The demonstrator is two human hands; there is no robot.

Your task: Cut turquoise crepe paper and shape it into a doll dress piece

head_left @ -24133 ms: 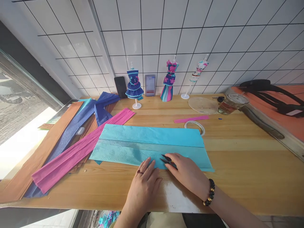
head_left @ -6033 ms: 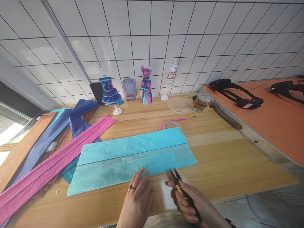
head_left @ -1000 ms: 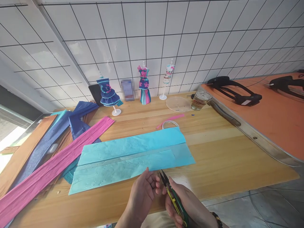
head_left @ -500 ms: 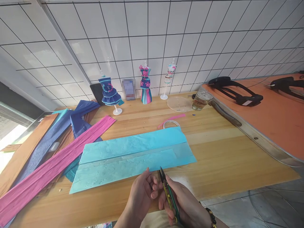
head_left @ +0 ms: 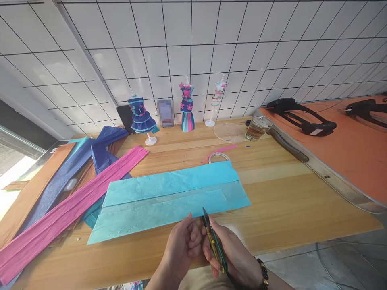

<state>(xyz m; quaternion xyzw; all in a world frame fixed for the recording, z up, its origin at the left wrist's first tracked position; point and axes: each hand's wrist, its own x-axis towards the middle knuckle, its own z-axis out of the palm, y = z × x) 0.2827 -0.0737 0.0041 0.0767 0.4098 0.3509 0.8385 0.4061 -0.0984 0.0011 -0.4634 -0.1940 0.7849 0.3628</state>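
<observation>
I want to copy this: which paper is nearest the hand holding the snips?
The light blue sheet, just past the right hand; the pink strip, dark blue strip and brown strip lie farther off.

Black and gold beaded bracelet (head_left: 264, 273)

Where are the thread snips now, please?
In the head view's lower centre, the right hand holds the thread snips beside the left hand, near the turquoise sheet.

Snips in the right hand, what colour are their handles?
The handles are green and yellow, clearest in the head view.
</observation>
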